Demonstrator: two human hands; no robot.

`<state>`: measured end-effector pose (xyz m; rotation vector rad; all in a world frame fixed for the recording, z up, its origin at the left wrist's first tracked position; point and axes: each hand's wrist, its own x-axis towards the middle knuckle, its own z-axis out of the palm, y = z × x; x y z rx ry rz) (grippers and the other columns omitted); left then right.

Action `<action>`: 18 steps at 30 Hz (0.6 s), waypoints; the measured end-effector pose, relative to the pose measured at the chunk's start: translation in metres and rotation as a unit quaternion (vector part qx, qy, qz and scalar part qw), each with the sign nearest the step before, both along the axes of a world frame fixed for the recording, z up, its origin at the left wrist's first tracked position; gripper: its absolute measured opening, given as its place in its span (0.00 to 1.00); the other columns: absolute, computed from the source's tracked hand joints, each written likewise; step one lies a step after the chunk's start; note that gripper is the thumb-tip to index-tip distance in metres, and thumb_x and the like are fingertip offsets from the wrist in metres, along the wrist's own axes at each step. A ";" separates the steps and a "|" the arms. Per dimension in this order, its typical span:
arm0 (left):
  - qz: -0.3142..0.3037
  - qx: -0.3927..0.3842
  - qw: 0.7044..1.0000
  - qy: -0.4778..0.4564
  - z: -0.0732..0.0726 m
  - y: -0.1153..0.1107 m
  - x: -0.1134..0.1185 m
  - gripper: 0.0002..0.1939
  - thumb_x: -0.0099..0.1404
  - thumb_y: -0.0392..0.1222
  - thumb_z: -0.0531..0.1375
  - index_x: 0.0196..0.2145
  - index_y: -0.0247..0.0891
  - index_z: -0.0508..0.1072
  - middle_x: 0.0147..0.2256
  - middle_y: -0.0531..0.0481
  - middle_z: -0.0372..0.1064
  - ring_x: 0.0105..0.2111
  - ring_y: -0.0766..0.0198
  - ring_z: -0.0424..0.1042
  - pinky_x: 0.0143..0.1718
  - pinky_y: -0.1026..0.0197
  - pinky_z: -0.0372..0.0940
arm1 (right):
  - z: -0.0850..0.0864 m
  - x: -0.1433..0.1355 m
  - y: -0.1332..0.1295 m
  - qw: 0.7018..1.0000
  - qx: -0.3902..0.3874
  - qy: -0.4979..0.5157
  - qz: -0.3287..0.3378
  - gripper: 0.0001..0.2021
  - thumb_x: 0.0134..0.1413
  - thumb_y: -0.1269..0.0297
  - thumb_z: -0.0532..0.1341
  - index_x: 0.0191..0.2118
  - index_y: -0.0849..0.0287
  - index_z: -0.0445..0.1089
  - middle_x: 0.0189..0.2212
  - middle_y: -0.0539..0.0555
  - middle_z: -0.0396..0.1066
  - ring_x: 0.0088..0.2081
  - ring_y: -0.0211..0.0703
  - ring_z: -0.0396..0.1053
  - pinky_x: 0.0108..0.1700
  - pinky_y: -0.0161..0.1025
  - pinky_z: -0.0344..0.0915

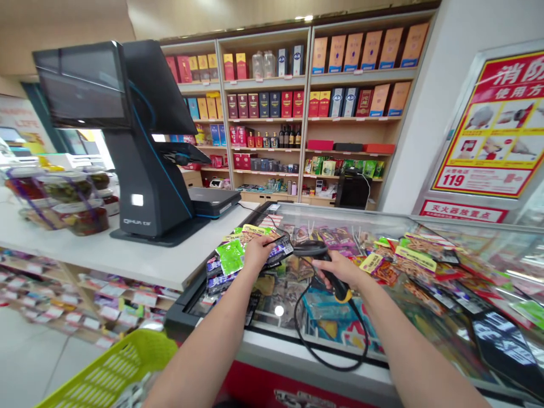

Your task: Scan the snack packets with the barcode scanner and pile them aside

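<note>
My left hand (pixel 257 253) is closed on the edge of a dark snack packet (pixel 278 253) with purple lettering. Facing that packet is the head of a black barcode scanner (pixel 312 249), whose handle my right hand (pixel 340 270) grips. The scanner's black cable (pixel 355 365) loops down over the front edge of the glass-topped freezer (pixel 278 326). Beside and under my left hand lie a bright green packet (pixel 230 256) and several dark purple packets (pixel 219 283). To the right of the scanner, more snack packets (pixel 414 258) are spread over the glass.
A dark cash register (pixel 153 170) stands on the white counter (pixel 187 258) at left, near strapped jars (pixel 80 218). A yellow-green basket (pixel 114 362) sits low in front. Behind are shelves of boxed bottles (pixel 263 105); a red sign (pixel 493 124) hangs on the right wall.
</note>
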<state>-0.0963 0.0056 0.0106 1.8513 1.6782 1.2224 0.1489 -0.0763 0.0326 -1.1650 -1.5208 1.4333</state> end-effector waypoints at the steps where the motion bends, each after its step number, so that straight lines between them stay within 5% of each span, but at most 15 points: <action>1: -0.006 0.002 1.000 0.014 0.000 -0.001 0.000 0.07 0.57 0.35 0.62 0.33 0.40 0.80 0.36 0.51 0.79 0.39 0.59 0.76 0.47 0.58 0.67 | 0.001 0.001 -0.001 1.000 -0.002 -0.001 -0.001 0.19 0.40 0.52 0.69 0.31 0.58 0.61 0.16 0.44 0.66 0.14 0.33 0.62 0.16 0.32 0.63; 18: 0.040 0.020 0.991 0.128 0.006 -0.016 0.017 0.11 0.64 0.43 0.59 0.41 0.44 0.80 0.41 0.50 0.78 0.41 0.59 0.75 0.46 0.59 0.63 | -0.005 0.000 -0.001 0.998 -0.015 -0.011 -0.059 0.20 0.37 0.51 0.71 0.25 0.59 0.63 0.15 0.46 0.65 0.15 0.33 0.62 0.17 0.33 0.65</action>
